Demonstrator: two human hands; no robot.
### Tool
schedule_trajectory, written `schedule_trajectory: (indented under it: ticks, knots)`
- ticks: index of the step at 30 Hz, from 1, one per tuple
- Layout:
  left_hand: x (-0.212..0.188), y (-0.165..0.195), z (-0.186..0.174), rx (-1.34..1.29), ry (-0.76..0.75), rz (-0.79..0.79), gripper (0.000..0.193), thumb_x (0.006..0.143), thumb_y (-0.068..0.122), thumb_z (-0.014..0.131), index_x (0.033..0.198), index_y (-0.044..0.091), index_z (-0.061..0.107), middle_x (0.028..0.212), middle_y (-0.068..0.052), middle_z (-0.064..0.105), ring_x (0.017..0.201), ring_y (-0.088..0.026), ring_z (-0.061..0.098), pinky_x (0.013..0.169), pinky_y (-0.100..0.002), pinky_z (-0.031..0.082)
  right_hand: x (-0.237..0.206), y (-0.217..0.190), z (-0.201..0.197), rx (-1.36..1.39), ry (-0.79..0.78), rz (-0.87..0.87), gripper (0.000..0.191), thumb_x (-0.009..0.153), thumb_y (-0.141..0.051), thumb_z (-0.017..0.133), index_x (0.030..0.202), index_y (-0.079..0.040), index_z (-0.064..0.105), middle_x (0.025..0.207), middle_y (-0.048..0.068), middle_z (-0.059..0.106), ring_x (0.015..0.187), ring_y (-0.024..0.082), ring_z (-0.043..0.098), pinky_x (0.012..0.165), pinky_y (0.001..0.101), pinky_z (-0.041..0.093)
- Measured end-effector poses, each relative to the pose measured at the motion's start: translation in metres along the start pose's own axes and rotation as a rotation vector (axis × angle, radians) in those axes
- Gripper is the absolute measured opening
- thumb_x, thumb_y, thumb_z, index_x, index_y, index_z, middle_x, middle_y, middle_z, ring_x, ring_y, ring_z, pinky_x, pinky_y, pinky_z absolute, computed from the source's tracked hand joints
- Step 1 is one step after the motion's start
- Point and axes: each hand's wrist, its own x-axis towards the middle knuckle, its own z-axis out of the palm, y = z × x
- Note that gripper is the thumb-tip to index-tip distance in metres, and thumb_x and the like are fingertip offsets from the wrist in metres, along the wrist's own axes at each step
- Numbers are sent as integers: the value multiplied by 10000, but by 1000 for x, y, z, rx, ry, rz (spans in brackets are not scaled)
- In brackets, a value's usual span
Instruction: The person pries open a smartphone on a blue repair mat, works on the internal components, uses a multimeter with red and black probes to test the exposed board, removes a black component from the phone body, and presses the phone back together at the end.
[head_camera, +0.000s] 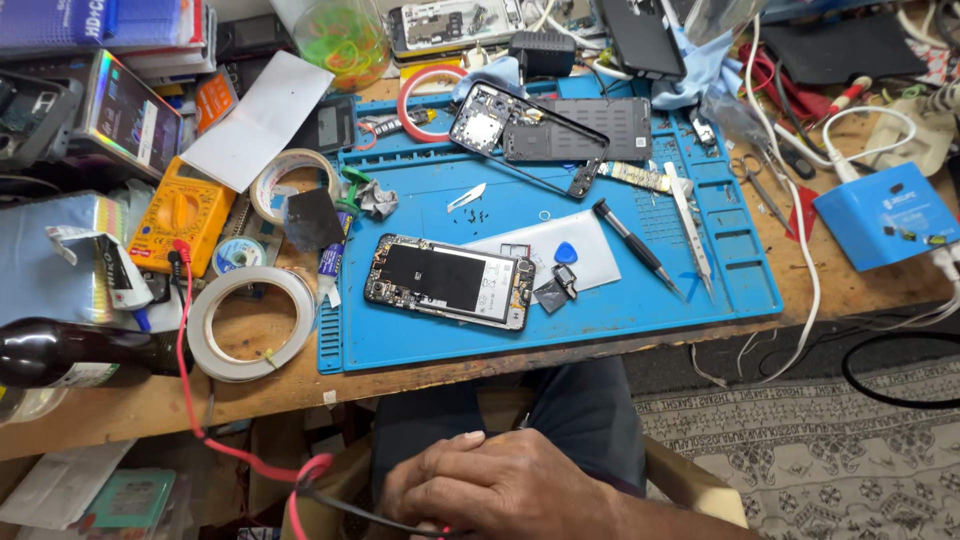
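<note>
Head view looks down over a cluttered wooden workbench (120, 405), with one hand (500, 485) low at the near edge, below the bench top and over the person's lap. It rests curled by the red and black probe leads (300, 478) that trail down from the orange multimeter (180, 212); whether the fingers actually pinch a lead I cannot tell, and which hand it is I cannot say either (only one shows).

Up on the blue work mat (640, 300) the opened phone (450, 281) lies face down near the middle, back off, battery and board exposed. Its back cover and frame (545, 135) sit at the mat's far side, so the stripping-down looks done and reassembly not begun. Right of the phone lie a blue pick (566, 253), a screwdriver (635, 245) and tweezers (692, 228). Tape rolls (250, 322) crowd the left; patterned flooring (850, 450) shows near right.
</note>
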Motion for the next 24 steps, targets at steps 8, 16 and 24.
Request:
schedule_trajectory:
  ticks: [8,16,24]
  knots:
    - [-4,-24,-21,-200,1014,91,227,1133,238,639,1221,112,472,1054,-112,586,813,-277,719,758,-459,652,-35,-3,-29,-501,351,62,294,887,-58,721,1176,-3,727,1040,165,775,819,191,752,675,302,622]
    - [13,-85,-4,-134,931,291,218,1091,232,634,1124,40,536,883,-103,559,746,-176,514,661,-306,439,-60,35,-20,-198,876,109,461,1104,-441,519,1130,-21,705,906,81,748,575,55,609,531,184,490]
    - [5,-46,-31,401,321,-24,177,1128,224,531,1105,61,598,1047,-113,595,936,-213,612,824,-299,515,-56,69,-21,-24,821,219,648,1175,-553,400,1156,33,676,1013,122,675,822,152,637,750,280,531]
